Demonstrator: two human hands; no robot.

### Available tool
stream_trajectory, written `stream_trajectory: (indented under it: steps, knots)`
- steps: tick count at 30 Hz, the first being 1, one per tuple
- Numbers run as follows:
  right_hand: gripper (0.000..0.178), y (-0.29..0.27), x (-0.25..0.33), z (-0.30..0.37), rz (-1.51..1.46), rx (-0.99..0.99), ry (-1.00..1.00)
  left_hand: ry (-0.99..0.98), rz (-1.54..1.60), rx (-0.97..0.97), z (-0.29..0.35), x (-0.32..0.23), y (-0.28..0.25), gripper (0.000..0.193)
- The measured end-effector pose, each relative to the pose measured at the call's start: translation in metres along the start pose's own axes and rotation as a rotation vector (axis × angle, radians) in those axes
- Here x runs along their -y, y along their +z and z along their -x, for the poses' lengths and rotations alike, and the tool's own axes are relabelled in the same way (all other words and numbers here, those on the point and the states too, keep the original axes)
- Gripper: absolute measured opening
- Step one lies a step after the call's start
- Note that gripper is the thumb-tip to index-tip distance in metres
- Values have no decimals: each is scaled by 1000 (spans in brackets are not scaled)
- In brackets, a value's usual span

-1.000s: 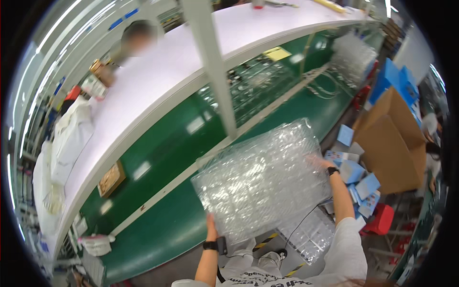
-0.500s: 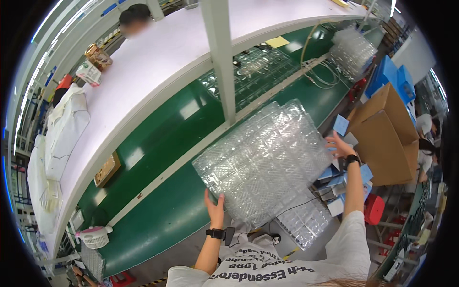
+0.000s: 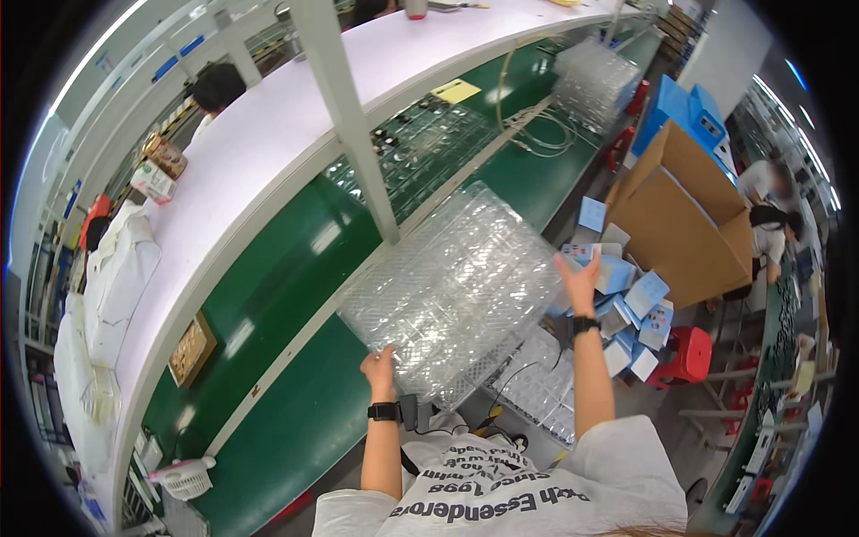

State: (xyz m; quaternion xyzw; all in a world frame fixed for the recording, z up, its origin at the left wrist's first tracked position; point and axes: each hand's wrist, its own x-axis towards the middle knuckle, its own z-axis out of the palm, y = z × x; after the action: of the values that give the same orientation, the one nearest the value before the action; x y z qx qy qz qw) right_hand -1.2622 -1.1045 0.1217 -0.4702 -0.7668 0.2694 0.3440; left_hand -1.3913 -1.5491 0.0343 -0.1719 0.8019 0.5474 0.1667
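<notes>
A stack of clear plastic trays (image 3: 456, 286) with moulded compartments lies slantwise in front of me, partly over the green bench (image 3: 309, 394). My left hand (image 3: 379, 371) grips its near-left edge, thumb on top and the other fingers mostly hidden below. At the opposite edge, my right hand (image 3: 580, 276) holds the stack's right side, thumb and fingers spread around it. More clear trays (image 3: 541, 385) sit lower down, below the stack and beside my right forearm; a thin dark cable crosses them.
Small blue-and-white boxes (image 3: 642, 300) are heaped on the right, before an open cardboard box (image 3: 684, 224). A red stool (image 3: 684, 353) stands beside them. A pale post (image 3: 344, 125) rises behind the stack to a curved shelf (image 3: 259, 116). Further trays (image 3: 595, 85) are piled at the far end.
The view has shifted to the right. The upper trays, uneven and fanned out before, now lie more squarely together. My right hand has moved in from beside the stack onto its right edge.
</notes>
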Motion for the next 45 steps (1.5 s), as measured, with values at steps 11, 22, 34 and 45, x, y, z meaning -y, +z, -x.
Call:
stream_trajectory:
  steps: [11, 22, 34, 45]
  knots:
    - [105, 38, 39, 167, -599, 525, 552, 274, 403, 71, 45, -46, -13, 66]
    - [77, 64, -18, 196, -790, 293, 812, 82, 362, 143, 6, -27, -11, 75]
    - [90, 97, -15, 178, -674, 624, 746, -28, 439, 438, -40, -35, -19, 86]
    - [91, 144, 31, 145, -575, 801, 479, -101, 436, 437, -68, -47, -43, 79]
